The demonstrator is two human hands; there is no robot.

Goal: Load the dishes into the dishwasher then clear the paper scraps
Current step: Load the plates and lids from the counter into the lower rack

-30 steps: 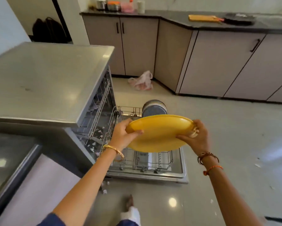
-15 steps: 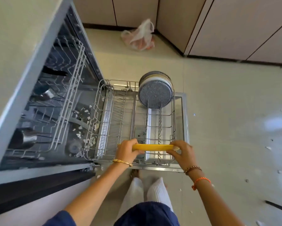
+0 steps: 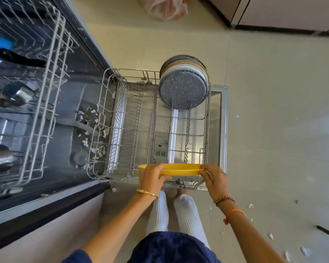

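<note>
The yellow plate [image 3: 180, 169] stands on edge over the near end of the pulled-out lower rack [image 3: 121, 118], gripped by the left hand [image 3: 152, 177] and right hand [image 3: 215, 180] at opposite rims. Several plates [image 3: 183, 90] stand at the far end. Paper scraps [image 3: 95, 130] seem to litter the dishwasher floor [image 3: 68, 133].

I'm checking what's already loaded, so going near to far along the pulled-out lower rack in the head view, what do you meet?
Yellow plate held by left hand and right hand → bare rack tines → stack of upright plates → plastic bag on the floor.
</note>
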